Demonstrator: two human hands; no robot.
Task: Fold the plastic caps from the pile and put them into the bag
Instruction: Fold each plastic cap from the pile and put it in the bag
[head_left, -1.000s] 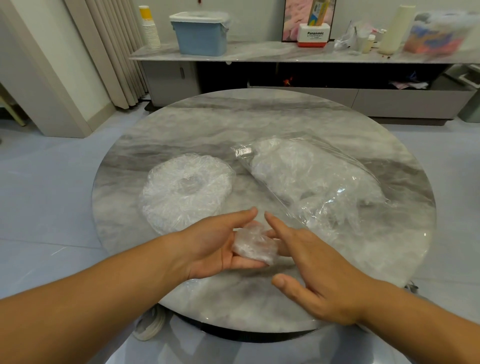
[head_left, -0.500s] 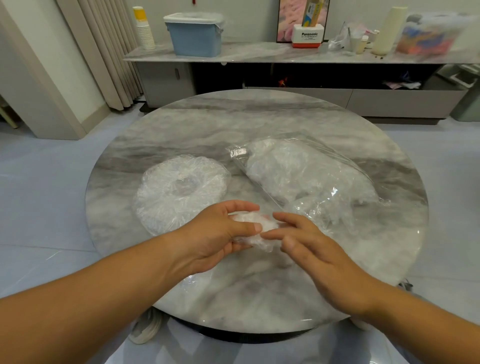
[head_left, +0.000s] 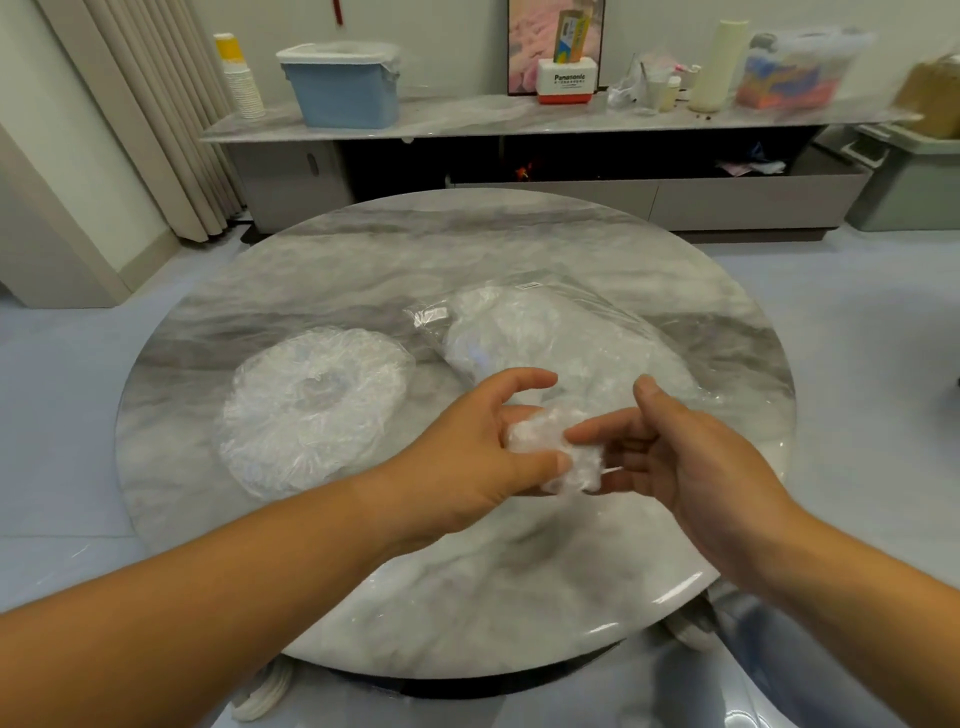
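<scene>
Nearest, under both forearms: bare marble of the round table (head_left: 467, 597).

Left hand (head_left: 467, 452): curled round a folded cap (head_left: 543, 439). Thumb pressed on its near edge, index finger arched above and clear of it, remaining fingers hidden behind the plastic.

Right hand (head_left: 691, 457): fingers fairly straight and a little spread. Index tip touching the right side of the folded cap, lower fingers reaching beneath it, thumb raised and apart from the rest, off the plastic.

Folded cap: a small crumpled white wad, held above the table between the two sets of fingertips. Gripped by the left, only touched by the right.

Left of the left fingers, apart from them: pile of caps (head_left: 317, 405). Round, translucent, flat on the table, puckered in the middle.

Just beyond the fingertips of both hands: bag (head_left: 561, 338). Clear, lying on its side on the table, bulging with white plastic. Near edge partly hidden behind the raised right thumb and the left index finger. Close to the right of the pile; touching or not, cannot tell.

Far beyond the fingers, past the table's far rim: long sideboard (head_left: 519, 117) against the wall. On it, from left of the fingers to right: stack of paper cups (head_left: 241, 78), blue bin (head_left: 343, 93), Panasonic box (head_left: 569, 83). Farthest left: pleated curtain (head_left: 150, 119).
</scene>
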